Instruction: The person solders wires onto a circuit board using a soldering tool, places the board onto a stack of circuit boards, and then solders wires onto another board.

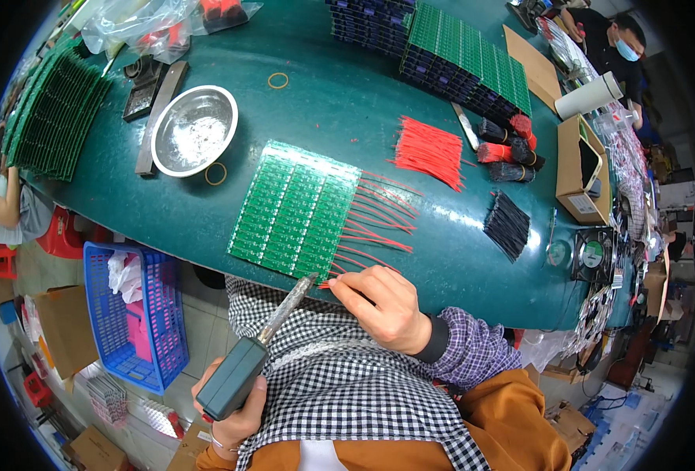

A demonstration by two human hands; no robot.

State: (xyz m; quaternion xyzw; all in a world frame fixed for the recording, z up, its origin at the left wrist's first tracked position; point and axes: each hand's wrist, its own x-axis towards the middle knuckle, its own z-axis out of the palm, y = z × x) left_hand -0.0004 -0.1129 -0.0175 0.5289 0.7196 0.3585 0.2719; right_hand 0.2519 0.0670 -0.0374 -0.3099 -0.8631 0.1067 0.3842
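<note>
- Head view: a green circuit board panel [296, 208] lies on a dark green table [339, 102], near its front edge.
- The left hand [233, 408], below the panel and off the table, is clenched around a dark soldering iron [257, 353]; its tip touches the panel's near edge.
- The right hand [386, 306], just right of that tip, pinches a red wire [339, 280] at the panel's near corner.
- More red wires [383, 212] fan from the panel's right side.
- A steel bowl [194, 129] sits left of the panel.
- An open brown cardboard box [583, 169] stands far right of the panel.
- A blue plastic basket [135, 314] is below-left of the panel, on the floor.
</note>
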